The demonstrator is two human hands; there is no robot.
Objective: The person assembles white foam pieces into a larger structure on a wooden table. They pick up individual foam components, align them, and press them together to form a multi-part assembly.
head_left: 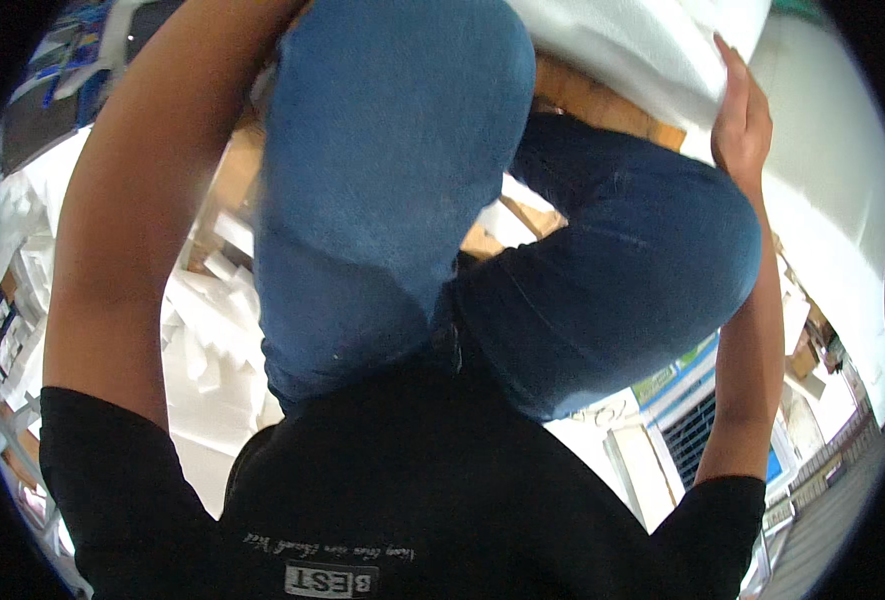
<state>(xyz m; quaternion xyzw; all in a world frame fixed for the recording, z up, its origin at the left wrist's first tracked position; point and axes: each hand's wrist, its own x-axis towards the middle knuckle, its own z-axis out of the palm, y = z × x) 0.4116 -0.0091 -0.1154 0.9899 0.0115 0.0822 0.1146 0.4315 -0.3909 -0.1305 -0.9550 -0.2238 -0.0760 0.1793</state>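
Bent legs in blue denim [393, 150] spread from the middle toward 12 and 2 o'clock, and beyond them at 1 o'clock lies a broad, smooth white foam-like sheet [653, 50] above a flat orange-brown board [603, 95]. At 2 o'clock the right hand [743, 125] stands by the sheet's edge, fingers nearly straight, contact unclear; the left hand is out of view, its fingers' state untellable.

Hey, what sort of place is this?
Possibly a packing or storage area, though I can't be sure: there's a large white sheet of material by your right hand, and a clutter of white, foam-like scraps beyond your left arm.
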